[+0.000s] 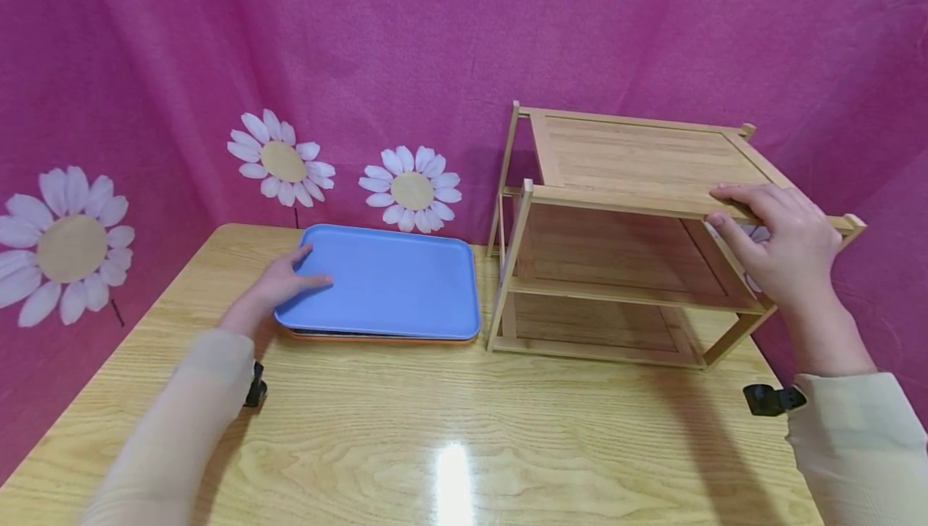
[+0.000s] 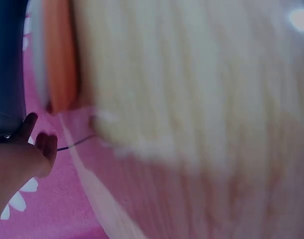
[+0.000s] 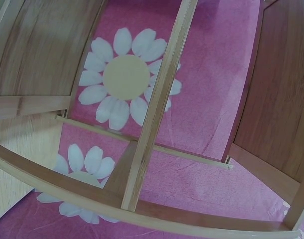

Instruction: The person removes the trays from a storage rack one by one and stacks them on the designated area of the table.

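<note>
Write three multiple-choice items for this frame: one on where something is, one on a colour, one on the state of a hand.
1. Where does the blue tray lie relative to the wooden shelf rack?
A. To its left on the table
B. On its top shelf
C. Behind it

2. What colour is the tray under the blue one?
A. Green
B. Orange
C. White

3. What is the right hand doing?
A. Hanging free over the table
B. Holding a cup
C. Gripping the front edge of the rack's top shelf

Answers: 1 A, the tray sits on the table left of the rack. 2 B, an orange rim shows beneath the blue one. 3 C, its fingers curl over the top shelf's edge.
</note>
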Demonstrator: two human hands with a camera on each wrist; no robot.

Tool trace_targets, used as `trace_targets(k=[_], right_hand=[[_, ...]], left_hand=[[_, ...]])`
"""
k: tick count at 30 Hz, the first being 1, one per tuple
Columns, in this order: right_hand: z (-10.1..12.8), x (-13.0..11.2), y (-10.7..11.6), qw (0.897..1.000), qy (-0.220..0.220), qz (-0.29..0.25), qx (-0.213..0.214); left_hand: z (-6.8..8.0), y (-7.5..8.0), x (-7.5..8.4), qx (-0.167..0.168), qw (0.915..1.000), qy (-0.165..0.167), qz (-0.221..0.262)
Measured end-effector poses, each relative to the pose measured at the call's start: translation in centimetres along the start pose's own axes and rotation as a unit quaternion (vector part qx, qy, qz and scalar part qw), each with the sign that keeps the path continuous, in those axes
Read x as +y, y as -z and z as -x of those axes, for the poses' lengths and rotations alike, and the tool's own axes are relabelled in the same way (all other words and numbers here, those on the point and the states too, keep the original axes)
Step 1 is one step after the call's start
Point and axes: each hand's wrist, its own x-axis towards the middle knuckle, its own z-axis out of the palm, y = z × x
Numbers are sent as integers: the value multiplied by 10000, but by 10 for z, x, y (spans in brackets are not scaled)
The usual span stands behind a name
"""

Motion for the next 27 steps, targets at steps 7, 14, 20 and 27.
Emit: trace_targets(k=[7, 14, 20, 27], right_hand=[[1, 0, 1, 10000, -5, 70, -42], [1, 0, 1, 10000, -5, 39, 11], [1, 0, 1, 10000, -35, 35, 15], [0, 0, 0, 10000, -7, 37, -61]], left_hand=[[-8, -8, -12, 152, 9943, -228, -1034], [-7, -8, -14, 19, 9914, -191, -1293], [-7, -9, -11, 16, 9896, -197, -1427], [1, -11, -8, 299, 9873, -451, -1492]])
